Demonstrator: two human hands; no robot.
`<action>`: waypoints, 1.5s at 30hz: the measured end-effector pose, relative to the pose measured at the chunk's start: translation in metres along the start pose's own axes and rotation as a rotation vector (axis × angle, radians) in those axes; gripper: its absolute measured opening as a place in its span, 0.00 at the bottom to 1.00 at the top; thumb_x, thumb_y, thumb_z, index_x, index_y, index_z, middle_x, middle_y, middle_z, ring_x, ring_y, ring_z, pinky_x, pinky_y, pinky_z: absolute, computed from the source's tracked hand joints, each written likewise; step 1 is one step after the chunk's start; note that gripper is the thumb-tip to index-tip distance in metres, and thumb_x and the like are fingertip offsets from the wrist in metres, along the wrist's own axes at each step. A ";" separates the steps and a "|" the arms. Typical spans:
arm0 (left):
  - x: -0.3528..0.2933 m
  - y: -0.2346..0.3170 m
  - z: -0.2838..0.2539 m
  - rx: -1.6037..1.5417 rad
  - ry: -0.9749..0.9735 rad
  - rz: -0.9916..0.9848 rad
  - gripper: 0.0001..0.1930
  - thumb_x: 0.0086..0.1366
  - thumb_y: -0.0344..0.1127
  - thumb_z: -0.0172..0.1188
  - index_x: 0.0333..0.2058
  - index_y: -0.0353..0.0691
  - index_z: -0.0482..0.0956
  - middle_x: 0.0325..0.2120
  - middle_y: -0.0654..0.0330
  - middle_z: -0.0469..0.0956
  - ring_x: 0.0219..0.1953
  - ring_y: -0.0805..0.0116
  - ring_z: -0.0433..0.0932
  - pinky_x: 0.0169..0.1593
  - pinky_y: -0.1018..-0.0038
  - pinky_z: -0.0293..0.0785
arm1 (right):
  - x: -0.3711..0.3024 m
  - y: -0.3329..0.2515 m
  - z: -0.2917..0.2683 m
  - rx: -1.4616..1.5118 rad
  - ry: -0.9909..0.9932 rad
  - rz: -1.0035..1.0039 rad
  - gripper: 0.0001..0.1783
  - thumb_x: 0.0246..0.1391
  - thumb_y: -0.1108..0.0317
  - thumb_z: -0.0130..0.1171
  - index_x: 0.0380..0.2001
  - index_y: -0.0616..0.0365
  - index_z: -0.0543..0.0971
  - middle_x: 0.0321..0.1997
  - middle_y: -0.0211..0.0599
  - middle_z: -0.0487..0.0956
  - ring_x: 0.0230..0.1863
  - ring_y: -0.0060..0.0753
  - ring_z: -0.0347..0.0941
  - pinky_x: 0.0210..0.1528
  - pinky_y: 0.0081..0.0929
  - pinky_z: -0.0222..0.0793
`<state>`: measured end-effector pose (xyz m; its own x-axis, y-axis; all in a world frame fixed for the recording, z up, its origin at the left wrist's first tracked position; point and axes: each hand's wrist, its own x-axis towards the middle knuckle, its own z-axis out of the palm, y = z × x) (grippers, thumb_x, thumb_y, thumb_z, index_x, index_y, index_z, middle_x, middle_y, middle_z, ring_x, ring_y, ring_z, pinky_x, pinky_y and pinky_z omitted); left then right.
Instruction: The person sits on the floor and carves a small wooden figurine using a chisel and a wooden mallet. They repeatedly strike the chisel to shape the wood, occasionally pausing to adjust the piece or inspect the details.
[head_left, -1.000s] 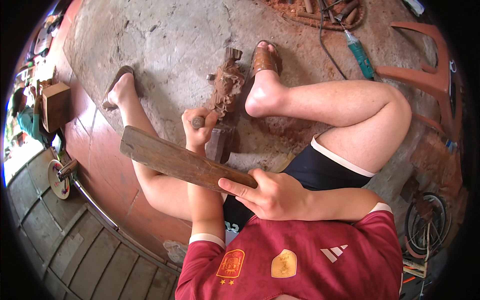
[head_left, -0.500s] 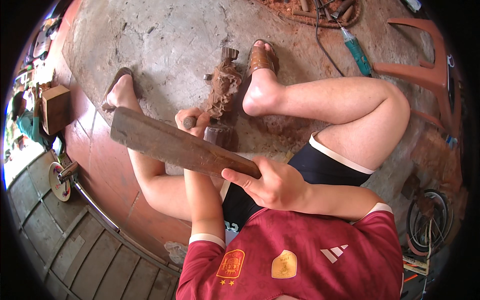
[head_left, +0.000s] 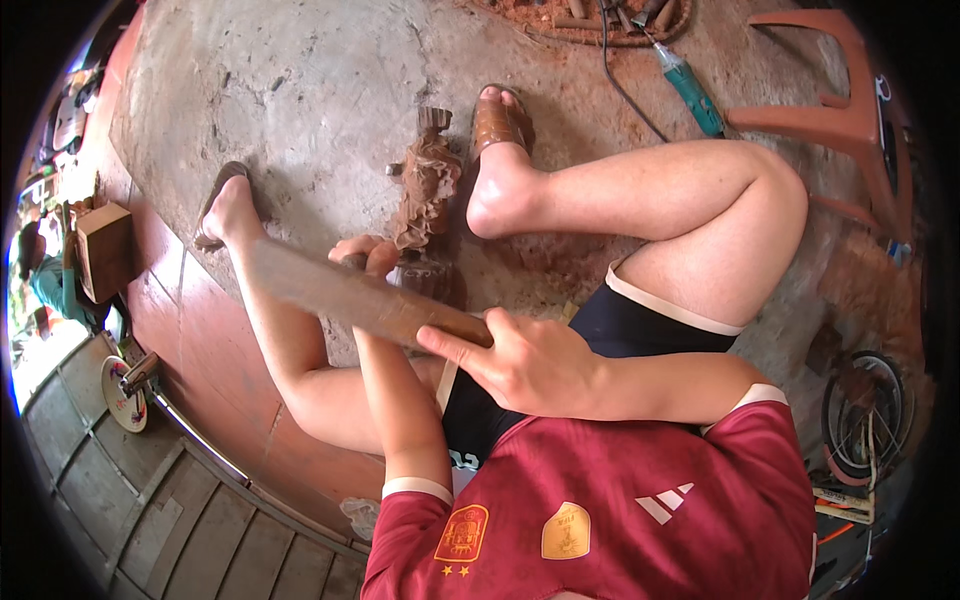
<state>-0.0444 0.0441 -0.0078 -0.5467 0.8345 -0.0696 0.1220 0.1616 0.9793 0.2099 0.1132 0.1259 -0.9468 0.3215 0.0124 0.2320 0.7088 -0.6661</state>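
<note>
I have free passage over the concrete floor (head_left: 300,95) between its left edge and the brown carving (head_left: 428,190). The right foot (head_left: 503,160) closes off its right side; the wooden bat (head_left: 385,300) slants across my near approach. Toward the floor's far right, a cord (head_left: 606,62) and power tool (head_left: 690,92) obstruct.

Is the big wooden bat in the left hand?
No, the right hand grips the bat, while the left hand holds a round handle.
</note>
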 end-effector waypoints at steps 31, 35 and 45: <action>-0.007 -0.001 0.003 -0.191 0.008 -0.004 0.12 0.51 0.23 0.61 0.13 0.36 0.68 0.13 0.62 0.72 0.18 0.74 0.67 0.24 0.75 0.63 | 0.008 0.001 0.007 -0.184 -0.017 0.020 0.35 0.55 0.65 0.55 0.67 0.32 0.67 0.24 0.39 0.66 0.16 0.31 0.70 0.15 0.29 0.71; -0.008 0.000 0.007 -0.150 -0.001 0.110 0.15 0.58 0.17 0.53 0.15 0.37 0.64 0.14 0.61 0.66 0.19 0.70 0.63 0.26 0.71 0.64 | 0.011 0.001 0.005 0.005 0.017 0.015 0.37 0.54 0.66 0.55 0.69 0.30 0.64 0.24 0.39 0.66 0.16 0.31 0.70 0.15 0.28 0.71; -0.023 0.005 0.041 -0.042 0.517 0.030 0.14 0.67 0.29 0.59 0.25 0.44 0.63 0.15 0.63 0.67 0.19 0.76 0.64 0.23 0.75 0.62 | 0.011 0.000 0.011 -0.011 0.013 -0.001 0.36 0.55 0.65 0.56 0.68 0.31 0.65 0.26 0.42 0.68 0.17 0.34 0.72 0.16 0.30 0.73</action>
<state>0.0022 0.0474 -0.0094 -0.8827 0.4671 0.0516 0.1165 0.1110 0.9870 0.1967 0.1099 0.1174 -0.9443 0.3282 0.0228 0.2331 0.7164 -0.6576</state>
